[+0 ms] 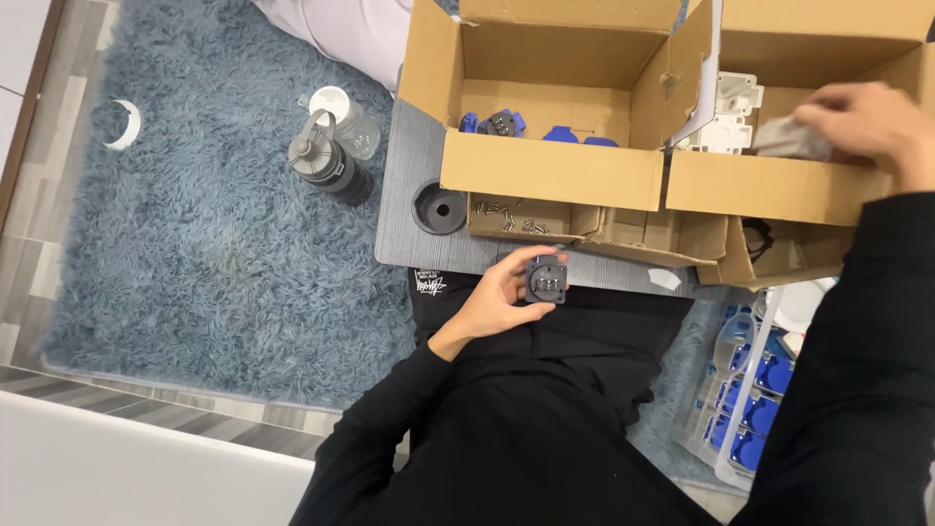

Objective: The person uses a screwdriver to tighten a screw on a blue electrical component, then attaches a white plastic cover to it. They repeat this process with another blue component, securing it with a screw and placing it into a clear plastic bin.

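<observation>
The left hand (pixel 492 297) has a closed grip on a small dark socket module (pixel 547 280), fingers wrapped round its square edges, held just in front of the grey worktop (pixel 409 195). The right hand (pixel 867 122) reaches into the right cardboard box (pixel 779 190), fingers closed on a grey part (pixel 789 141) beside a white plastic piece (pixel 730 112).

The module looks like rigid moulded plastic, probably light and not fragile; its flat sides seem the surest place to hold. 1 view only.
</observation>
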